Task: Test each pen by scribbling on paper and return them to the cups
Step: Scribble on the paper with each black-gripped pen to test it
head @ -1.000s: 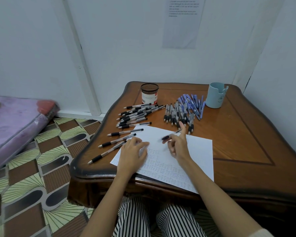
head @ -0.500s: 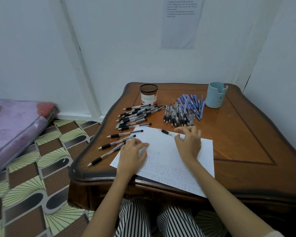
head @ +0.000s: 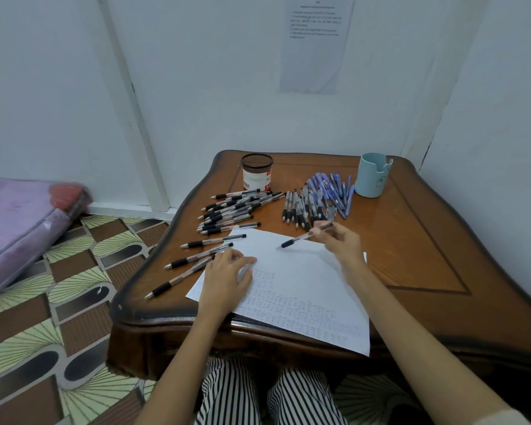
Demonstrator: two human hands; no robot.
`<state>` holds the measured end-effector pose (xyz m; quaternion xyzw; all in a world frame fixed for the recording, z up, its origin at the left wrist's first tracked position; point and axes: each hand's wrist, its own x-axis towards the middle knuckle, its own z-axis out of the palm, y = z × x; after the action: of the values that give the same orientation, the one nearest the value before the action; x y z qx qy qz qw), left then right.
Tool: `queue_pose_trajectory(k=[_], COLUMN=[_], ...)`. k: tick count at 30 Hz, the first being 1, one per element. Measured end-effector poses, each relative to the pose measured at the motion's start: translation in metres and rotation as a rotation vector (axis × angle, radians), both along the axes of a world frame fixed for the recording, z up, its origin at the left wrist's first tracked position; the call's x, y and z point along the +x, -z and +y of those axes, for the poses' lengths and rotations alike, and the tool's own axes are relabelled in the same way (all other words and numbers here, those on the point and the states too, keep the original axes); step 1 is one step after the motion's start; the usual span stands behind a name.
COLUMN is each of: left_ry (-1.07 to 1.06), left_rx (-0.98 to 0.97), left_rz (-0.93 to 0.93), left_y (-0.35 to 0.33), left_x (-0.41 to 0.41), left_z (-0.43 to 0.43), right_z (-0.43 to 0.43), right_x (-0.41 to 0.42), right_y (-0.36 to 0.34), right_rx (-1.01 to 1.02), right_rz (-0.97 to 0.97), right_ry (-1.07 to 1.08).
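Right hand: your right hand (head: 341, 242) pinches a pen (head: 302, 238) near its rear end, fingers curled round it, above the far edge of the paper (head: 304, 289).
Pen: it sits almost level, with its black grip and tip pointing to your left over the paper's far part. You cannot tell whether the tip touches the paper.
Left hand: your left hand (head: 227, 279) rests on the paper's left edge, fingers relaxed and slightly spread, gripping nothing.
Paper: it lies on the table (head: 426, 240) in front of you, its near edge reaching over the rim. Rows of small scribbles fill its near half.
Black pens (head: 233, 207): a loose heap just beyond the paper's far-left corner.
Stray pens (head: 196, 257): a few lie singly just left of the paper.
Row of pens (head: 299, 207): black-gripped, side by side, just beyond the paper's far edge.
Blue pens (head: 331, 188): beyond that row and touching it.
Black cup (head: 256, 173): upright, beyond the heap, well apart from the paper.
Blue cup (head: 374, 176): upright, beyond the paper's far-right side, just beside the blue pens.
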<state>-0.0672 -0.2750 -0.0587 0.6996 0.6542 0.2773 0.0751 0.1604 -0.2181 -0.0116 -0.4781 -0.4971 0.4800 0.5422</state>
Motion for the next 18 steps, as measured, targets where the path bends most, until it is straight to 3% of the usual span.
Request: queue_pose_trajectory(k=[8,18], left_ry=[-0.002,-0.008], left_rx=[0.010,-0.005], left_rz=[0.012,0.013], left_y=[0.003,0.001], left_x=[0.000,0.001], left_z=[0.001,0.000], right_z=[0.000,-0.015], right_x=[-0.008,-0.033], right_y=[-0.017,-0.008], right_rx=[-0.027,-0.058], right_rz=[0.431,0.382], right_ry=[-0.021,-0.157])
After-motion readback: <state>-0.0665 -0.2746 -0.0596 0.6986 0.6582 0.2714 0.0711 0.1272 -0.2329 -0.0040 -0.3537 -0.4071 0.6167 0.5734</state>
